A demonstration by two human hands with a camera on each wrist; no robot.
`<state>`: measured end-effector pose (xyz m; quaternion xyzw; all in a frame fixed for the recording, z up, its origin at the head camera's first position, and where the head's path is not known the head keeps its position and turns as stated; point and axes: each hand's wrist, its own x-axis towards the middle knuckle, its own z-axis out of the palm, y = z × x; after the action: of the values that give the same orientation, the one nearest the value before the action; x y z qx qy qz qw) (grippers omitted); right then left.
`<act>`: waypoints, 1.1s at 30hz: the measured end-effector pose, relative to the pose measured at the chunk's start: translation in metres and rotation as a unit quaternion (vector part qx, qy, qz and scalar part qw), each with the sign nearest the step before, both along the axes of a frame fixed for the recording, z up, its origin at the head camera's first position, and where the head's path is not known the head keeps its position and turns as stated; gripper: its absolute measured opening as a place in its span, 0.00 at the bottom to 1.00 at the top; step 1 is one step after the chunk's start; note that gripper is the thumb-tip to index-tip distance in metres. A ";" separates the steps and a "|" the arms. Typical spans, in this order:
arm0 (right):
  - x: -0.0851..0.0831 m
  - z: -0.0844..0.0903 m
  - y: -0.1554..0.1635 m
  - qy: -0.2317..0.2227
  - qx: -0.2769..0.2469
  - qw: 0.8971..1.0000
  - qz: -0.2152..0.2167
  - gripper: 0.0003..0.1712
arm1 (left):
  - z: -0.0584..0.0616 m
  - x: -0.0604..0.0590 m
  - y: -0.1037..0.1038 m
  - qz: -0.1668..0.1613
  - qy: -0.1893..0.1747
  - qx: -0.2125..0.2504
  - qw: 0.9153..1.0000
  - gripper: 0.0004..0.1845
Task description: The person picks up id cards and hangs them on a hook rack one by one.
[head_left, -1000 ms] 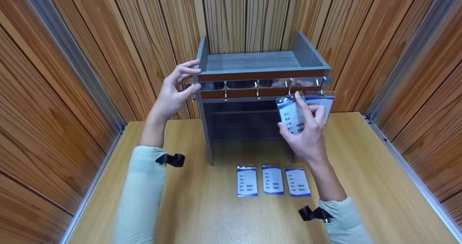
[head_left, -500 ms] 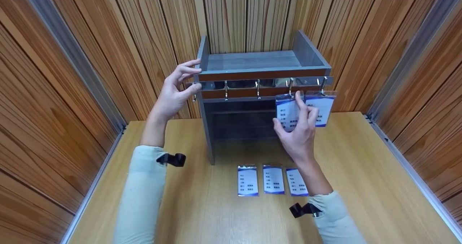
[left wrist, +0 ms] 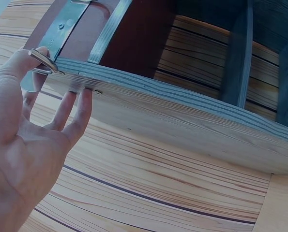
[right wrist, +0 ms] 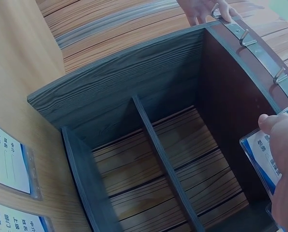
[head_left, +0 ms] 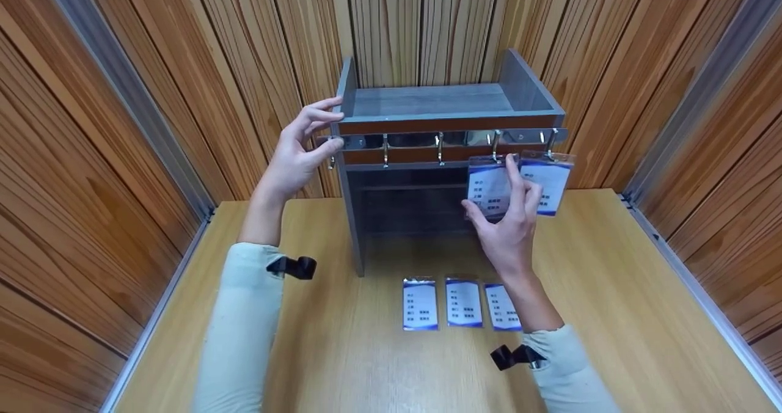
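Note:
A grey shelf unit (head_left: pixel 427 101) carries a metal hook rail (head_left: pixel 415 139) across its front. My left hand (head_left: pixel 330 129) rests with straight fingers on the unit's top left corner, its thumb by the leftmost hook (left wrist: pixel 44 62). My right hand (head_left: pixel 495 196) pinches a blue-and-white badge card (head_left: pixel 486 187) just under the fourth hook (head_left: pixel 493 141); whether the card is on that hook I cannot tell. A second card (head_left: pixel 550 184) hangs from the fifth hook. In the right wrist view my thumb (right wrist: pixel 279 130) lies on the held card (right wrist: pixel 260 150).
Three more badge cards (head_left: pixel 420 303), (head_left: pixel 463 302), (head_left: pixel 500 306) lie in a row on the wooden table (head_left: pixel 611 291) in front of the unit. Wood-panelled walls close in on three sides. A divider (right wrist: pixel 158 145) splits the unit's open lower part.
My right hand has lifted the card up and slightly left, from tilted below the rail to level under the fourth hook. The left hand has stayed on the corner.

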<state>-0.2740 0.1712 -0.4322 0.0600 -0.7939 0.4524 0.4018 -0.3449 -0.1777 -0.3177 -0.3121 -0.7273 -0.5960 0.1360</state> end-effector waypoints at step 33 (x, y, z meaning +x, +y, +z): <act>0.017 -0.020 0.016 0.015 0.030 0.999 -0.004 0.43 | 0.001 0.001 0.002 0.007 -0.002 -0.002 1.000 0.20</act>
<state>-0.2567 0.1877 -0.4524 0.0752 -0.8011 0.4259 0.4137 -0.3443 -0.1759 -0.3172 -0.3061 -0.7310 -0.5942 0.1376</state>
